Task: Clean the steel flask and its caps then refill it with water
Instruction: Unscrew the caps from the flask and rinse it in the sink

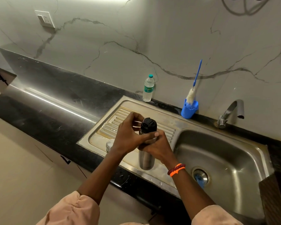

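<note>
Right hand (157, 146): fingers curled round the steel flask (146, 157) at mid-body.
Left hand (130, 135): thumb laid across the flask's neck, fingers arched beside the black cap (148, 125); grip on cap cannot be told.
Steel flask: upright on the sink's (217, 153) drainboard, just left of the basin.
Steel cup cap (109, 144): on the drainboard, left of the flask.
Bottle brush (193, 88): in blue holder (189, 110) behind the sink.
Plastic water bottle (148, 88): behind the sink, left of the holder.

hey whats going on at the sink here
A person holds a steel flask over the sink's draining board. The right hand grips the flask's body, while the left hand is at its black inner cap, which is on the flask. A steel outer cap sits on the board. A bottle brush in a blue holder and a water bottle stand by the wall.
</note>
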